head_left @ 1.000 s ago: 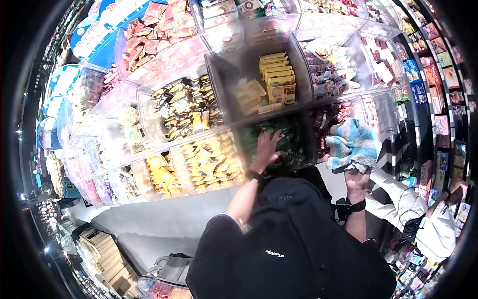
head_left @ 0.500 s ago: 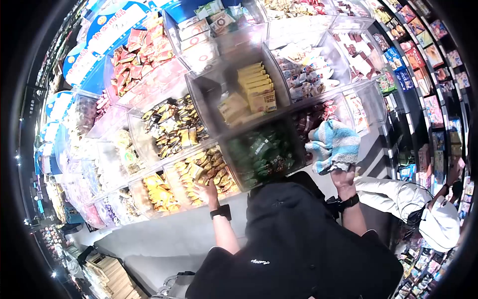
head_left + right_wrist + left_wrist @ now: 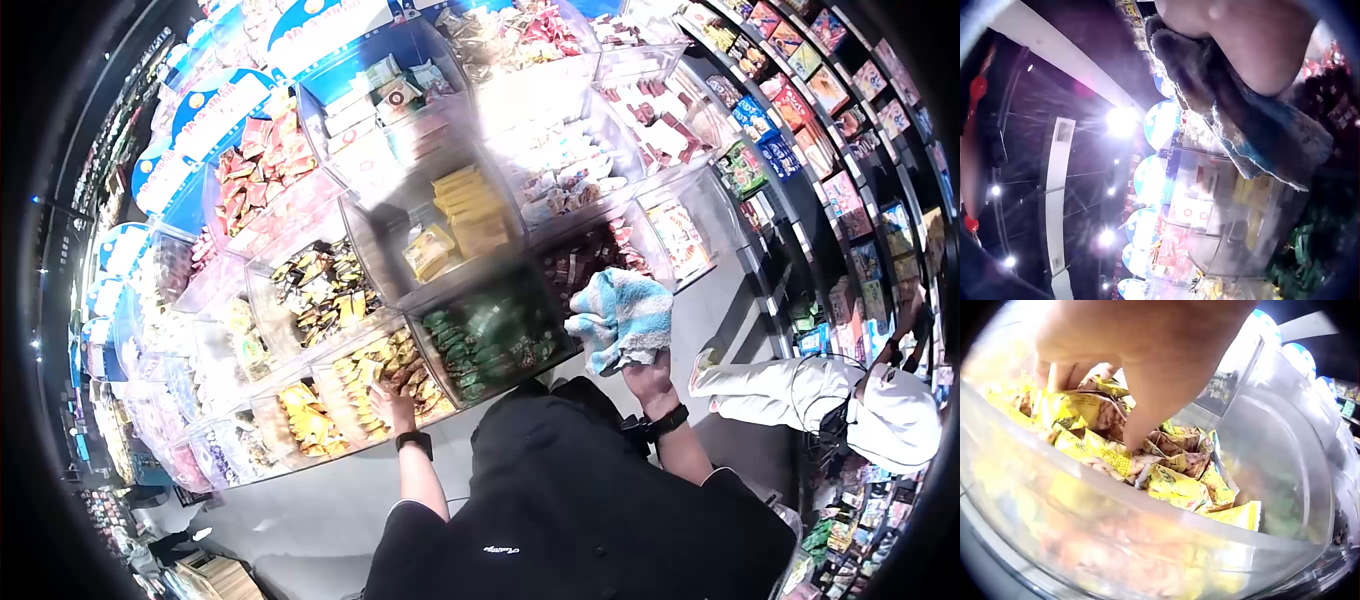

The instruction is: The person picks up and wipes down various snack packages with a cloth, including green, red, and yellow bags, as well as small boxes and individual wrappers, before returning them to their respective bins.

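My left hand (image 3: 395, 406) is down in a clear bin of small yellow snack packets (image 3: 348, 368), with a dark band on the wrist. In the left wrist view, the thumb (image 3: 1141, 422) points down among the packets. The other fingers reach down farther left, well apart from the thumb, and touch the packets. A blue-and-white striped towel (image 3: 625, 318) is bunched up in my right hand (image 3: 650, 384), held near the front of the bins. The right wrist view shows the towel (image 3: 1266, 134) hanging below the hand, dark against the lights.
Green packets (image 3: 492, 340) fill the bin between my hands. Behind it stands a bin with yellow packs (image 3: 470, 212). Black-and-gold packets (image 3: 325, 285) lie farther left. A person in white clothes (image 3: 830, 405) is at the right, near stocked shelves (image 3: 810, 130).
My left hand has moved left from the green packets to the yellow packets and now reaches in among them. The right hand keeps hold of the towel. The head view has shifted.
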Available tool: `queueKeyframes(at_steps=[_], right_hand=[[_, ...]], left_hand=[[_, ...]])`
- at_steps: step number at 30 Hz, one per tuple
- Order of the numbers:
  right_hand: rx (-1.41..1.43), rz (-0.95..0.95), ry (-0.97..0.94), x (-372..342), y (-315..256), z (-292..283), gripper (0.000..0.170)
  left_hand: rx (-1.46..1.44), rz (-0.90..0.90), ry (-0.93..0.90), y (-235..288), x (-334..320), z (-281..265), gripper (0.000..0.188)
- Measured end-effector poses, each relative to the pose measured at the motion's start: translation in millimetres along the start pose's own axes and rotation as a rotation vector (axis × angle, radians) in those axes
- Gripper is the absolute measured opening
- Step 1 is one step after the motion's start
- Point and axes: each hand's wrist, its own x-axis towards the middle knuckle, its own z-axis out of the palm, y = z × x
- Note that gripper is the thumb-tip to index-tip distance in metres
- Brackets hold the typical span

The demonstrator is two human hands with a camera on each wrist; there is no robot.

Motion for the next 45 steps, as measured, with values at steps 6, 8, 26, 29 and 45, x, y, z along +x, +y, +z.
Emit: queueKeyframes(at_steps=[6,8,26,29,45], right_hand=[[0.110,0.055,0.135,-31.8,-21.0,16.7,0.066],[0.212,0.057,-0.057,-39.6,-29.2,12.8,0.058],[0.268,0.074,0.104,-127.7,-18.6,-47.2,0.061],[0.324,0.061,0.017,-127.3,-11.8,-53.0,0.060],[0.188,0.021,0.161,-78.5,92.9,81.2,0.059]], left_hand=[[-0.020,-0.011,0.083,-0.8,7.4,8.7,0.094],[-0.022,-0.035,0.055,2.9,9.4,5.5,0.101],[0.162,0.052,-0.083,-5.7,-14.5,0.4,0.071],[0.110,0.004,-0.156,-15.6,-13.2,-11.3,0.065],[-0.771,0.331,-0.041,-14.8,-15.3,-121.1,0.048]])
